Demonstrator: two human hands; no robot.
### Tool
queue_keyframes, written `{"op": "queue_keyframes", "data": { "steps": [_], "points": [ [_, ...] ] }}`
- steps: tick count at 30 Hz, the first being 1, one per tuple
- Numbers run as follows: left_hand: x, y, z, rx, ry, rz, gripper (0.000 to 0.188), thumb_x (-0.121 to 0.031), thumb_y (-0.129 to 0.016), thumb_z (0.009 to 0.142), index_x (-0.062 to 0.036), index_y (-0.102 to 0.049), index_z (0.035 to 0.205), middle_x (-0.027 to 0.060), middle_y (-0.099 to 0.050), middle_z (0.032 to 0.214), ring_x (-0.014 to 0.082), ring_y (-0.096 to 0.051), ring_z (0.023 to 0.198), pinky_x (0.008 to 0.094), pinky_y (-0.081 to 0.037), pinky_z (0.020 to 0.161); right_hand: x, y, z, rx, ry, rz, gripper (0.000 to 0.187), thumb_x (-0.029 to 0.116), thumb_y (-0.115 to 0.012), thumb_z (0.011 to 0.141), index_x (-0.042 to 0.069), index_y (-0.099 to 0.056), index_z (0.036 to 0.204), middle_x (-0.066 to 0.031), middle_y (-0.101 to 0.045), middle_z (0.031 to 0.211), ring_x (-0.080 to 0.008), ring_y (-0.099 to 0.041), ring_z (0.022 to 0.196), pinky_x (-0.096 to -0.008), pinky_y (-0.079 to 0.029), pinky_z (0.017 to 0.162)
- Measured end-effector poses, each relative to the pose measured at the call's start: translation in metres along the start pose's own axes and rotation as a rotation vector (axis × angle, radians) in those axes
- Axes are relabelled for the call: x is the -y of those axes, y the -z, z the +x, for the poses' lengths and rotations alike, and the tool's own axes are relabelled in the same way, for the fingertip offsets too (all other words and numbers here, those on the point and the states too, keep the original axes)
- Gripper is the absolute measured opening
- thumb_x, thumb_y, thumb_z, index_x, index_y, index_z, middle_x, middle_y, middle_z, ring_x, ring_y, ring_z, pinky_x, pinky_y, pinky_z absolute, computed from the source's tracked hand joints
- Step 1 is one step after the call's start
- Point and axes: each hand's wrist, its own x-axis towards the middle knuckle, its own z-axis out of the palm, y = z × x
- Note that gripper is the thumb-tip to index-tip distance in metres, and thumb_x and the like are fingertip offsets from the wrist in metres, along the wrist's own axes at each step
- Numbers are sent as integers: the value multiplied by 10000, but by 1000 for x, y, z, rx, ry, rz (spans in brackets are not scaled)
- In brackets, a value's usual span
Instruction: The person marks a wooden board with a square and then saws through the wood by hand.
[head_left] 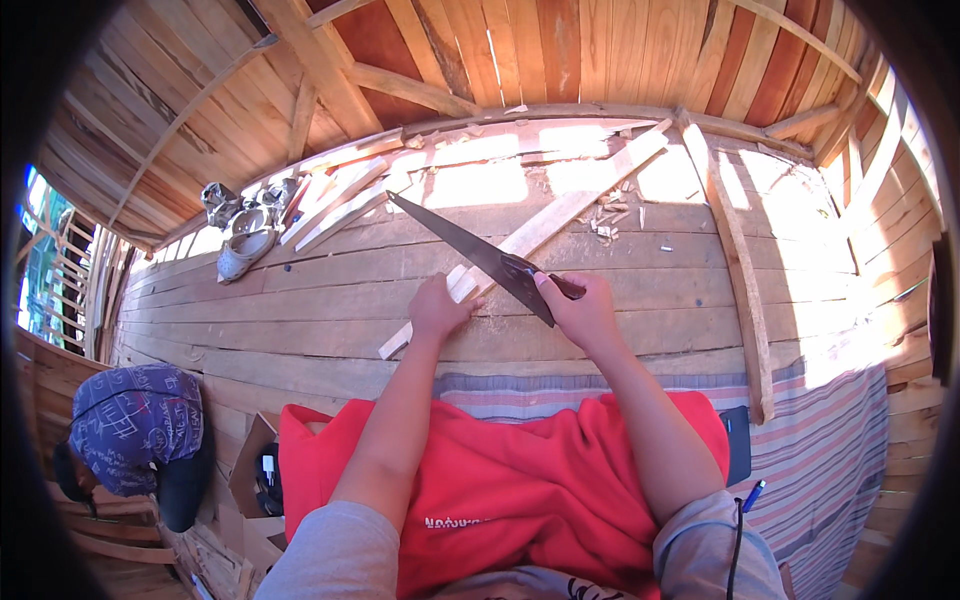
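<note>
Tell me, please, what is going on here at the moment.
A person's right grip holds a handsaw by its dark handle, the blade pointing up and to the left. The left grip holds pale wood below the blade; whether the teeth touch it is unclear. A long plank lies ahead on the floor, with wood scraps beside it. Another person is bent over at the lower left.

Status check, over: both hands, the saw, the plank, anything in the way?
Right hand gripping saw; left hand at plank. Saw crosses over plank, contact unclear. Wood scraps beside plank's right side, off the blade.
</note>
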Motion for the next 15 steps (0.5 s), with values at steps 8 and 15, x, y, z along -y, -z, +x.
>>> {"op": "queue_keyframes", "data": {
  "steps": [8,15],
  "points": [
    [-12,11,2,-146,-5,-81,659,-510,-908,654,-8,-664,1004,191,-701,1073,372,-674,1047,471,-548,892,-6,10,8,-143,-31,121,402,337,-722,962,-31,-709,800,-3,-597,627,-65,-516,613,-284,-399,551],
    [-14,29,-4,-95,89,-115,626,-476,-921,635,-12,-696,990,195,-725,994,371,-702,978,462,-552,862,-11,33,18,-193,-69,210,378,326,-721,973,-25,-719,832,25,-614,674,-47,-521,636,-258,-400,562]
  ]
}}
